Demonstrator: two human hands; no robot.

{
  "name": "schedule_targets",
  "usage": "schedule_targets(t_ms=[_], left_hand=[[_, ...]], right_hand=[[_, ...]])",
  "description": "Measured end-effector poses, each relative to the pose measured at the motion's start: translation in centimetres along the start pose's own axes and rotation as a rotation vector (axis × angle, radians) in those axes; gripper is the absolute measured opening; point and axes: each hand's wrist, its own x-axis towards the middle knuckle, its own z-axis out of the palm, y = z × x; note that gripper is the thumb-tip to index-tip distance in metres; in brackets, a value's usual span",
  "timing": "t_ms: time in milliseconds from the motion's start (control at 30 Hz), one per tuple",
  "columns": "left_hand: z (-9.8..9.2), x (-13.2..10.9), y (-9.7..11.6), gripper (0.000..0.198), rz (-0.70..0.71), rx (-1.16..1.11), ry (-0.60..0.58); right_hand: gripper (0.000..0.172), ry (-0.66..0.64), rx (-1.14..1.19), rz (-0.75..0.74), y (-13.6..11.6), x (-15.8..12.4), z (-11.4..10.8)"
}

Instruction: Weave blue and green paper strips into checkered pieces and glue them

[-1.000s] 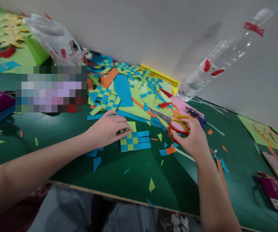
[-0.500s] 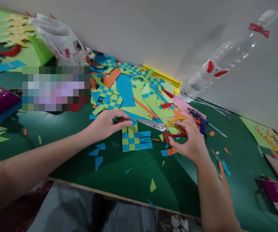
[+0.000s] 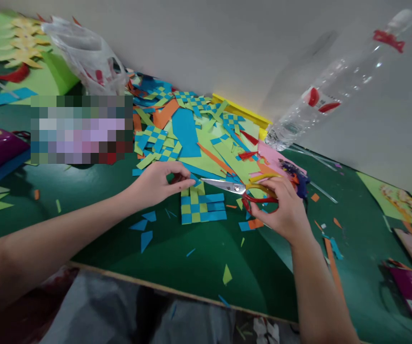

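My right hand (image 3: 281, 205) grips scissors (image 3: 229, 185) by their yellow and red handles. The blades look closed and point left, toward my other hand. Thumb and index finger of my left hand (image 3: 168, 181) are pinched on a small piece of blue paper (image 3: 196, 182) just off the blade tip; most of that piece is hidden by the fingers. Below the blades a woven paper square (image 3: 195, 210) of blue and light green strips lies flat on the table, with loose strip ends sticking out on its right side and top.
Woven pieces and paper sheets (image 3: 186, 134) are heaped at the back by the wall. A clear plastic bottle (image 3: 320, 105) stands back right, a plastic bag (image 3: 87, 57) back left. Purple devices (image 3: 0, 148) sit at both sides. Paper scraps (image 3: 146, 240) dot the green table (image 3: 113, 253).
Both hands stay nearly in place. The blue paper at my left fingertips shows a little more, and the scissors' tip has shifted very slightly left. The view has tilted a little.
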Motion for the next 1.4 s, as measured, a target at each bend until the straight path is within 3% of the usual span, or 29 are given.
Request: schedule_targets(t_ms=[667, 1033, 1200, 1333, 1400], left_hand=[[0.2, 0.0, 0.0, 0.026, -0.003, -0.097, 0.003], [0.0, 0.1, 0.2, 0.024, -0.019, -0.039, -0.012], [-0.9, 0.3, 0.3, 0.024, -0.051, 0.047, 0.136], [-1.6, 0.5, -1.3, 0.020, -0.005, 0.390, 0.307], [-1.7, 0.5, -2.3, 0.027, 0.000, 0.548, 0.321]], right_hand=[[0.041, 0.021, -0.044, -0.053, -0.5, 0.1, 0.0], [0.043, 0.012, -0.043, -0.025, -0.1, 0.0, 0.2], [0.043, 0.083, -0.104, 0.049, 0.4, 0.0, -0.1], [0.042, 0.105, -0.122, 0.064, 0.6, 0.0, -0.1], [0.042, 0.093, -0.120, 0.081, 0.6, 0.1, 0.0]])
